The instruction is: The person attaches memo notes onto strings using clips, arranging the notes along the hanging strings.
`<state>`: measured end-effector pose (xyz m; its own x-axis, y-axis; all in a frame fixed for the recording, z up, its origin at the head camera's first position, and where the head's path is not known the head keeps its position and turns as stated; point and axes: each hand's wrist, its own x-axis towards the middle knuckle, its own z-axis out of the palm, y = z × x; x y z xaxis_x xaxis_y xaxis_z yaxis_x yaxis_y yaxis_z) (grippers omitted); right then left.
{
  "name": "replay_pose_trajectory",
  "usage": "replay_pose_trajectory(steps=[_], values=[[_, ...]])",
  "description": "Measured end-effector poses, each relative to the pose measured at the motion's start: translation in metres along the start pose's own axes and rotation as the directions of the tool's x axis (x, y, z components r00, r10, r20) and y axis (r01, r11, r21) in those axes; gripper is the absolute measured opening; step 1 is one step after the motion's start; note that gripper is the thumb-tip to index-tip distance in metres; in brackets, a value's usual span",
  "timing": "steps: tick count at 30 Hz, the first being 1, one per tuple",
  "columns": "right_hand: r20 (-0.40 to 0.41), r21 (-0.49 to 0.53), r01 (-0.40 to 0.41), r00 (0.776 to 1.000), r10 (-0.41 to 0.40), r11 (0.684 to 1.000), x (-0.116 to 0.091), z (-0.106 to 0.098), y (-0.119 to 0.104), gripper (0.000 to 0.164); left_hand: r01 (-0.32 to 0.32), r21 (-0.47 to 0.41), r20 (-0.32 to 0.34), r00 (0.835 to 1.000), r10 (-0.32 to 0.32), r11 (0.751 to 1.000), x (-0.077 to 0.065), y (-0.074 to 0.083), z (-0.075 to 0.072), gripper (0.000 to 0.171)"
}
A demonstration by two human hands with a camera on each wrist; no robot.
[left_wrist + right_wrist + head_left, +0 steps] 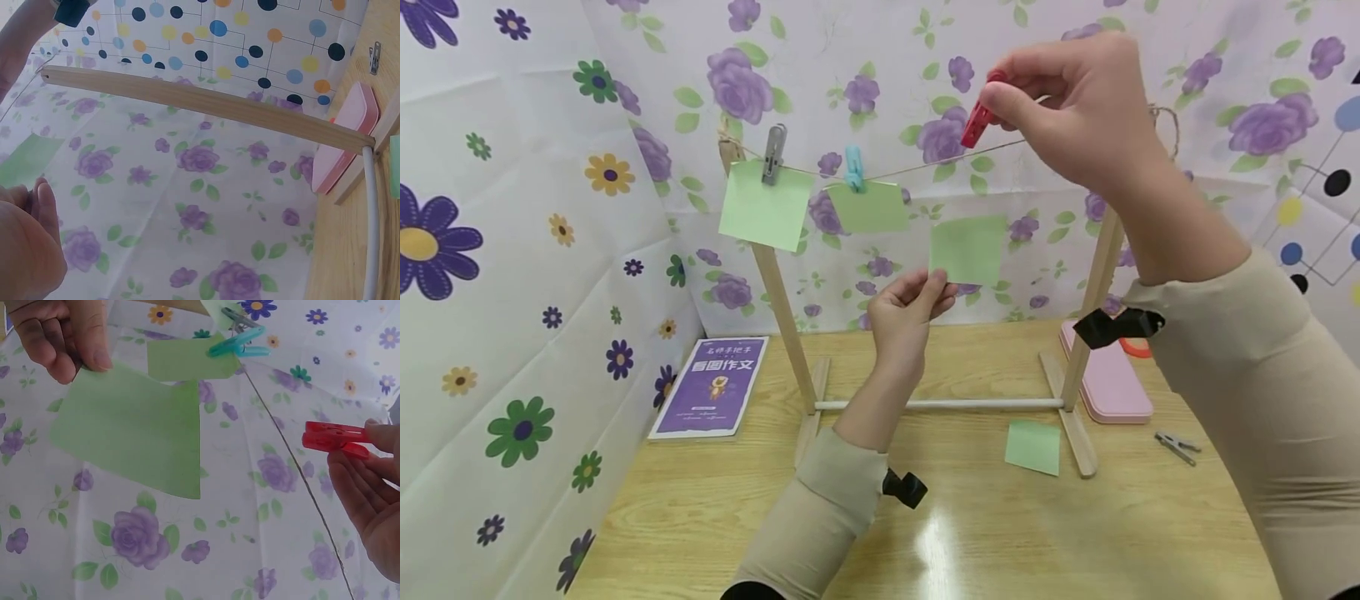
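Observation:
My left hand (906, 317) pinches a green sticky note (970, 250) by its lower left corner, a little below the string (917, 169). Above the string, my right hand (1075, 108) holds a red clothespin (977, 123) between thumb and fingers, its tip pointing down toward the line. In the right wrist view the jaws of the red clothespin (331, 434) look closed, and the string passes beside it. Two more green notes hang on the left part of the string: one (767, 208) under a grey clip (773, 154), one (872, 208) under a light-blue clothespin (853, 169).
The string is tied between two wooden posts (782, 325) joined low by a white rod (985, 404). On the table lie a purple book (711, 387), a loose green note (1033, 447), a pink case (1112, 379) and a metal clip (1177, 447). Flowered cloth hangs behind.

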<state>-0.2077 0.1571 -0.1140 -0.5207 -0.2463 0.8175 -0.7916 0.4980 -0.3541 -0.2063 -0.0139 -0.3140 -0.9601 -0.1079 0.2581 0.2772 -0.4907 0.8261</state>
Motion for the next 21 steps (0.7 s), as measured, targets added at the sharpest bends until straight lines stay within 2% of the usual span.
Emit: replay_pose_trajectory(steps=[5, 14, 21], values=[[0.068, -0.060, -0.035, 0.997, 0.039, 0.998, 0.008, -0.001, 0.000, 0.020, -0.005, -0.011, -0.002, 1.000, 0.005, 1.000, 0.001, 0.005, 0.003, 0.011], [0.073, -0.095, -0.058, 0.995, 0.065, 0.994, 0.011, 0.005, 0.000, 0.018, -0.032, 0.001, -0.011, 0.999, 0.032, 0.999, 0.003, 0.009, 0.002, 0.013], [0.112, -0.108, -0.067, 0.991, 0.079, 0.992, 0.012, 0.005, -0.001, 0.020, -0.042, -0.003, -0.017, 0.999, 0.042, 0.999, 0.006, 0.011, 0.003, 0.011]])
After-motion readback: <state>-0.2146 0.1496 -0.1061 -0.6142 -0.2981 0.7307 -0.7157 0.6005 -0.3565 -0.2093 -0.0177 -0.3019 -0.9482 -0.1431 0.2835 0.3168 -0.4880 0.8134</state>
